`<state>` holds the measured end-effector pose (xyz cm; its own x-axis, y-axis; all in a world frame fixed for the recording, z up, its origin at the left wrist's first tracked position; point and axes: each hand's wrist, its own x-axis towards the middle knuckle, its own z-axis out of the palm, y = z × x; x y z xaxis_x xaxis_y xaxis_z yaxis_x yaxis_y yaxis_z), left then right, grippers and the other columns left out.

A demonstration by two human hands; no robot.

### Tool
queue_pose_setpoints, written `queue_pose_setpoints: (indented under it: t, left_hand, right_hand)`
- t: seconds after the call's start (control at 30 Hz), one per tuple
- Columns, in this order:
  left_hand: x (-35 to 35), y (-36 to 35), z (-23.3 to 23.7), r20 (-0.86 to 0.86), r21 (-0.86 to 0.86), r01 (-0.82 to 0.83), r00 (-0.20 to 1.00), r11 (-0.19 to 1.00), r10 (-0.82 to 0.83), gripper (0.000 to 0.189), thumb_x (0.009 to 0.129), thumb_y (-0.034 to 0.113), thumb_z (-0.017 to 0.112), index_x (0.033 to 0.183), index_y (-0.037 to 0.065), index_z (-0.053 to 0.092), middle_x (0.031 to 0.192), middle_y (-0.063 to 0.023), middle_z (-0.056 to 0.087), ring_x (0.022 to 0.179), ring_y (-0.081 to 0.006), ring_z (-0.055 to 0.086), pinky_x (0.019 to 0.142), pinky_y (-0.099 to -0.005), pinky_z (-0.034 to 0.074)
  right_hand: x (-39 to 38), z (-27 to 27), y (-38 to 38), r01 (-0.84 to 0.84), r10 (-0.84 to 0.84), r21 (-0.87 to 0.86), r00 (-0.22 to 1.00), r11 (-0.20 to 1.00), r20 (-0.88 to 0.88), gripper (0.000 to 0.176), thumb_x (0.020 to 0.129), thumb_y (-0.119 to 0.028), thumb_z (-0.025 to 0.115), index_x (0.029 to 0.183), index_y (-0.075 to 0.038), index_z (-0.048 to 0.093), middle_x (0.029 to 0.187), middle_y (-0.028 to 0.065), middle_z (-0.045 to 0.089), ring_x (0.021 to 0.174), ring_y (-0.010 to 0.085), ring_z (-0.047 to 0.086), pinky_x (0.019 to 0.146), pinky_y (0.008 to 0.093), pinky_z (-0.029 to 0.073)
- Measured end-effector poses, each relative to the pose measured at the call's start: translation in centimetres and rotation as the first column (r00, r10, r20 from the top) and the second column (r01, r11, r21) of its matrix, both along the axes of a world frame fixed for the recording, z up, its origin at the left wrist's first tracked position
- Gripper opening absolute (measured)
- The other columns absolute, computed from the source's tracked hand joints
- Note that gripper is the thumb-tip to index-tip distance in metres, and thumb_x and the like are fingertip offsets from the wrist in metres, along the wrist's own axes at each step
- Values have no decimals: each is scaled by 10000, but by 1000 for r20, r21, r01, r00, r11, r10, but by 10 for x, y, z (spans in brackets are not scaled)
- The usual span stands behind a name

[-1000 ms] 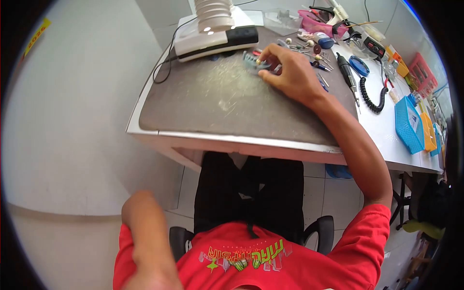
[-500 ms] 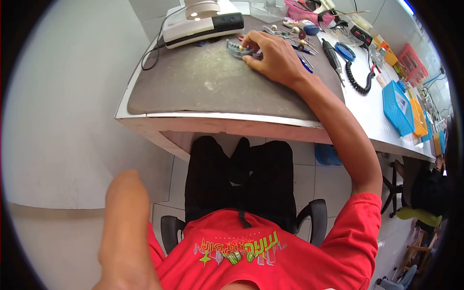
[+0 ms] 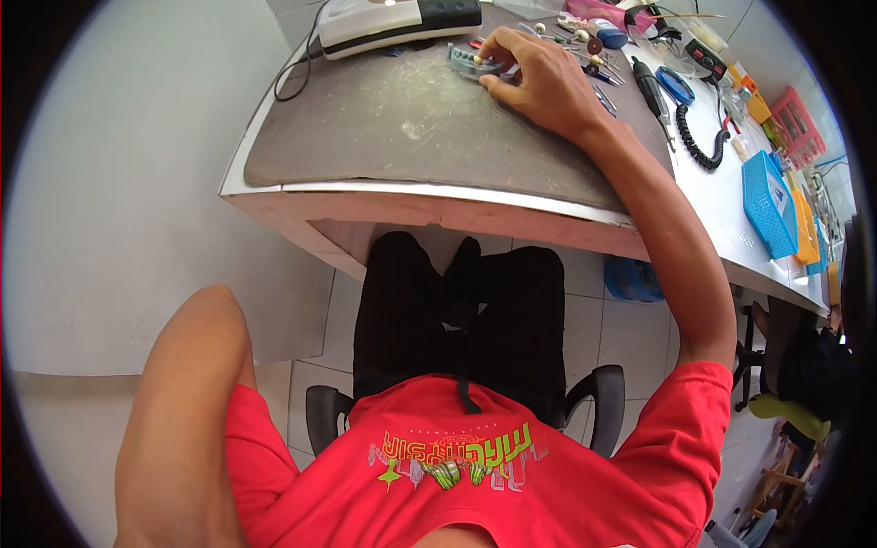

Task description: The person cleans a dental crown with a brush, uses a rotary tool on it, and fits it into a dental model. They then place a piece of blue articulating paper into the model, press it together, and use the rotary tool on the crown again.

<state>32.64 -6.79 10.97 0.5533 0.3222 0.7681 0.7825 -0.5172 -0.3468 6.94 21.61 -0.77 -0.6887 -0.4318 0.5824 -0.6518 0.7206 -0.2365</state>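
Note:
My right hand (image 3: 544,82) rests near the back of the grey work mat (image 3: 365,137), its thumb and fingers closed around a small grey dental model (image 3: 464,62). A row of teeth shows along the model's left side, and a small pale yellow piece is by my fingertips. The hand covers the model's right part. Of my left arm (image 3: 183,402) only the bent elbow and part of the arm appear at the lower left; the left hand is out of the frame.
A white and black device (image 3: 393,23) with a cable stands at the back left. Burs and small tools (image 3: 594,55) lie behind my right hand. Rightward are a handpiece (image 3: 650,96) with a coiled cord (image 3: 699,142) and a blue basket (image 3: 767,205). Another person (image 3: 813,356) sits far right.
The view has tilted, so the desk sits higher in the frame. My left elbow has shifted outward to the left. My right hand keeps its hold on the dental model.

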Motion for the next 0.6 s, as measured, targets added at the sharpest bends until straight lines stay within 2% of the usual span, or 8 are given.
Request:
queue_pose_setpoints:
  t: [0.13, 0.3, 0.33, 0.37, 0.4, 0.43, 0.5, 0.6]
  left_hand:
    - [-10, 11, -6, -23, 147, 10, 1000, 989, -7, 466, 974, 403, 489, 1349, 126, 490, 1447, -90, 417, 1291, -237, 467, 1014, -383, 498]
    - [-20, 22, 4, -336, 719, -44, 851, 693, 404, 485, 964, 433, 500, 1363, 159, 478, 1474, -23, 390, 1290, -230, 468, 1005, -377, 500]
    - [-11, 12, 1, -327, 719, -56, 852, 692, 409, 485, 964, 433, 500, 1363, 159, 478, 1474, -23, 390, 1290, -230, 468, 1005, -377, 500]
    - [0, -1, -1, -179, 392, -141, 958, 909, 225, 489, 961, 438, 505, 1365, 163, 476, 1486, -17, 374, 1286, -231, 470, 1004, -373, 500]
    - [1, -3, -2, 48, 4, -96, 994, 995, 96, 494, 959, 442, 509, 1367, 167, 474, 1497, -11, 359, 1282, -232, 472, 1004, -370, 500]
    - [2, -5, -6, 55, 5, -94, 994, 996, 94, 494, 959, 442, 509, 1367, 167, 474, 1497, -11, 359, 1282, -232, 472, 1004, -370, 500]
    - [-4, 0, -10, -122, 292, -189, 965, 938, 232, 490, 957, 442, 510, 1361, 165, 478, 1504, -6, 343, 1267, -229, 476, 998, -358, 503]
    - [-1, -2, -8, -70, 171, -154, 983, 973, 168, 488, 966, 432, 493, 1360, 145, 469, 1483, -28, 364, 1249, -228, 484, 999, -356, 498]
  right_hand:
    - [2, 0, -3, 20, -19, 16, 999, 1000, -32, 285, 815, -167, 690, 1056, -43, 603, 975, 141, 677, 927, 263, 659, 829, 357, 500]
    - [-2, -1, -2, 19, -19, 20, 1000, 1000, 12, 292, 816, -190, 697, 1065, -62, 611, 988, 118, 686, 903, 238, 666, 791, 346, 512]
    - [0, 3, -4, 13, -13, 21, 1000, 1000, 22, 292, 816, -190, 697, 1065, -62, 611, 988, 118, 686, 903, 238, 666, 791, 346, 512]
    - [3, 11, -5, 12, -12, -2, 997, 1000, 79, 290, 809, -152, 687, 1051, -19, 596, 976, 155, 676, 898, 268, 664, 787, 355, 519]
    - [5, 14, -4, 18, -15, -24, 990, 1000, 137, 289, 802, -115, 677, 1036, 23, 580, 965, 193, 666, 893, 298, 663, 783, 364, 526]
    - [6, 14, -3, 22, -19, -22, 993, 1000, 118, 285, 800, -107, 681, 1028, 30, 578, 948, 192, 664, 862, 291, 662, 762, 364, 525]
    - [7, 16, -4, 7, -4, -21, 992, 1000, 127, 282, 798, -101, 681, 1024, 34, 577, 934, 191, 661, 846, 282, 659, 755, 360, 524]
    - [5, 17, -3, 2, 2, -34, 991, 999, 134, 276, 795, -91, 681, 1015, 39, 576, 912, 187, 657, 822, 267, 654, 744, 351, 522]
